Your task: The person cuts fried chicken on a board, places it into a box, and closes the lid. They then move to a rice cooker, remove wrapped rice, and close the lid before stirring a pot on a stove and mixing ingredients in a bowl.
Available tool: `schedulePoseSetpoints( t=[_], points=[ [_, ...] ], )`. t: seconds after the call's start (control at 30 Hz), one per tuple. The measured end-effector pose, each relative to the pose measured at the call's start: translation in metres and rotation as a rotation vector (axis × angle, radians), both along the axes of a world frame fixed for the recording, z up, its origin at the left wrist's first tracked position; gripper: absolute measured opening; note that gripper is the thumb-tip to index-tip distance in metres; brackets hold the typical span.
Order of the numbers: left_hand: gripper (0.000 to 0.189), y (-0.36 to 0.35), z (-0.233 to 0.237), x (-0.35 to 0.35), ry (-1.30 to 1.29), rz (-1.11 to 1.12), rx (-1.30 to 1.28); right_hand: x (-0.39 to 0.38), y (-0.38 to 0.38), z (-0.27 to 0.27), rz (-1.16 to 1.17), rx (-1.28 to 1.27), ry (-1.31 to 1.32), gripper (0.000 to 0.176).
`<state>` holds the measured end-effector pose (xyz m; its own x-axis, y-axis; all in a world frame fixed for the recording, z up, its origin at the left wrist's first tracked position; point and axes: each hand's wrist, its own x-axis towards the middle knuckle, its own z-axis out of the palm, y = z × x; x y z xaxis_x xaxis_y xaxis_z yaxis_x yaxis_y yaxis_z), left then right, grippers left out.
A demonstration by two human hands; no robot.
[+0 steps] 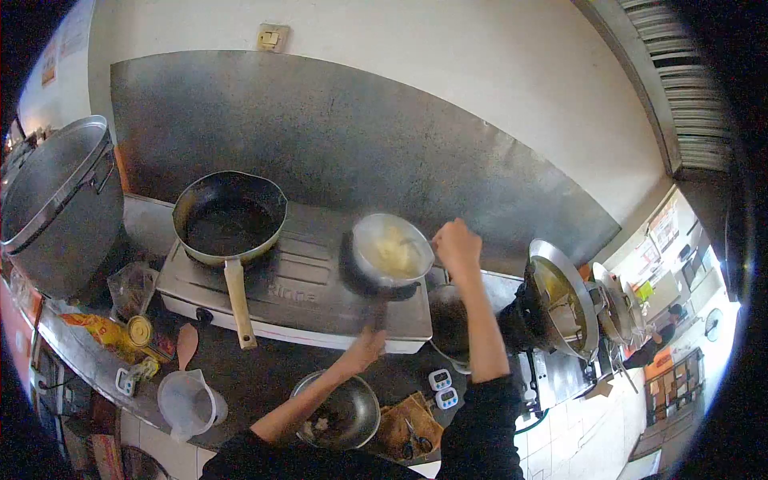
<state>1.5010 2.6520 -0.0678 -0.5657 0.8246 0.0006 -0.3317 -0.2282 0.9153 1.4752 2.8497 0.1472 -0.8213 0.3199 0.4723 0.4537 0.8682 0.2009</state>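
My left hand (pixel 364 352) is closed round the dark, blurred handle of a saucepan (pixel 371 274) over the right side of the gas stove (pixel 296 308). Pale yellow food (pixel 394 252) lies inside the pan, smeared by motion. At the pan's right rim my right hand (pixel 458 244) is curled into a fist. A blurred thin shape reaches from it toward the food, but its kind cannot be made out. On the stove's left side rests a black frying pan (pixel 230 224) with a light handle pointing toward me.
A large metal pot (pixel 60 216) stands at the far left. Along the front are a plastic jug (pixel 188 404), a tin (pixel 141 332), a metal bowl (pixel 352 408), scissors (pixel 416 440) on a brown cloth and two timers (pixel 442 386). A wide wok (pixel 564 300) sits to the right.
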Motion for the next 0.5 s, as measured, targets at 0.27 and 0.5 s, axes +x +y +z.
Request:
schedulePoseSetpoints(
  t=[0.27,0.5],
  points=[
    [0.022,-0.002,0.007,-0.004,0.112,-0.026,-0.086,0.008,-0.017,0.078,-0.074,0.039,0.017,0.010],
    [0.025,0.002,-0.007,-0.006,0.027,-0.079,-0.021,-0.036,0.039,-0.011,-0.139,-0.004,0.039,0.006]
  ],
)
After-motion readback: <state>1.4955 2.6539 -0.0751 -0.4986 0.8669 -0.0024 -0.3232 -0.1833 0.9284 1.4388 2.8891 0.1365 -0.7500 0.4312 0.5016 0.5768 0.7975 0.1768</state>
